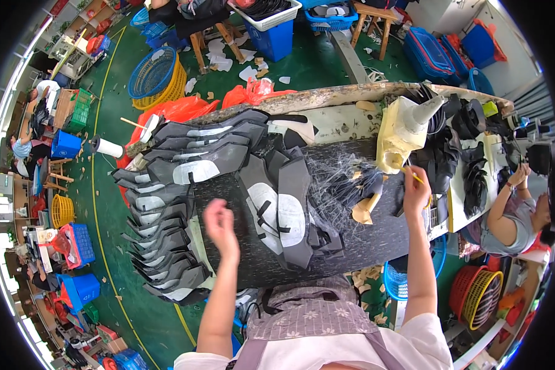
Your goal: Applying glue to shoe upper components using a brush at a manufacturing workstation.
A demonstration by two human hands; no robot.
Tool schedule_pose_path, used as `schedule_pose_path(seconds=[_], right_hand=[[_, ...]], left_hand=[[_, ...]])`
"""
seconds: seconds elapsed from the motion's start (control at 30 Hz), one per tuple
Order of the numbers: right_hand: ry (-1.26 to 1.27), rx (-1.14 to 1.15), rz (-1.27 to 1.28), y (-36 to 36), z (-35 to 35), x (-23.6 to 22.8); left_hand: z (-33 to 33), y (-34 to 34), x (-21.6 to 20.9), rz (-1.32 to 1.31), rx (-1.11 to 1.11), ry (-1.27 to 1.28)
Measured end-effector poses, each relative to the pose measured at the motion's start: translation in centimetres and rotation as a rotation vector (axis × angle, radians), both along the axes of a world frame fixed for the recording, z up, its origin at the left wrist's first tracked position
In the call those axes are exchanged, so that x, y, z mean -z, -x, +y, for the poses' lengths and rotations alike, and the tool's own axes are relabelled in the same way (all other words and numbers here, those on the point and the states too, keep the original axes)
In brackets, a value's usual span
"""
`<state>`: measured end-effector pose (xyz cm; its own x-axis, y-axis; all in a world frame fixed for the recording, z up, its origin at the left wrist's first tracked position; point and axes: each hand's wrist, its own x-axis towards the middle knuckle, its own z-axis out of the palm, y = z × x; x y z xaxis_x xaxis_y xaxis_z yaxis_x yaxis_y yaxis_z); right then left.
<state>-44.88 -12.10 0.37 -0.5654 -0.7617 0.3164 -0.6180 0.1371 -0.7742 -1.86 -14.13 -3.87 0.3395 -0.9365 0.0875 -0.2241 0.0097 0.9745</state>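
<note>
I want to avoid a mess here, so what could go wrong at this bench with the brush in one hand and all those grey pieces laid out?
1. The right hand holds a thin brush beside the glue-caked container; sticky strands already web the black work surface, so drips could foul the pieces.
2. The left hand hovers by the coated grey pieces; a sleeve or wrist might smear them.
3. The fanned stack of grey pieces overhangs the left edge and could slide off.

Matt black tabletop (364, 240) strung with glossy glue threads, dull grey fabric shoe pieces (166, 209) with pale smooth patches left of it, yellowed crusted plastic glue pot (396, 139)
</note>
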Motion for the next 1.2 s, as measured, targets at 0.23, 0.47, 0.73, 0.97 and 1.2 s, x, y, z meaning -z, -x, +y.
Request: schedule_pose_path(seconds=[0.23,0.47,0.73,0.97,1.2], right_hand=[[-0.019,0.046,-0.515,-1.7,-3.5,0.2],[-0.133,-0.433,-1.167,-14.3,-1.8,3.1],[0.098,-0.490,-0.698,-17.7,6.0,4.5],[-0.014,-0.764,-0.361,-16.2,10.0,2.8],[-0.168,-0.835,-0.231,-16.1,13.6,6.4]], left_hand=[[-2.8,6.8,-2.9,-0.615,0.546,-0.044],[-7.2,6.0,-0.5,-0.435,0.769,-0.428],[-7.3,6.2,-0.3,-0.373,0.766,-0.447],[-4.3,6.6,-1.9,-0.349,0.675,-0.249],[-2.1,7.2,-3.3,0.190,0.732,-0.284]])
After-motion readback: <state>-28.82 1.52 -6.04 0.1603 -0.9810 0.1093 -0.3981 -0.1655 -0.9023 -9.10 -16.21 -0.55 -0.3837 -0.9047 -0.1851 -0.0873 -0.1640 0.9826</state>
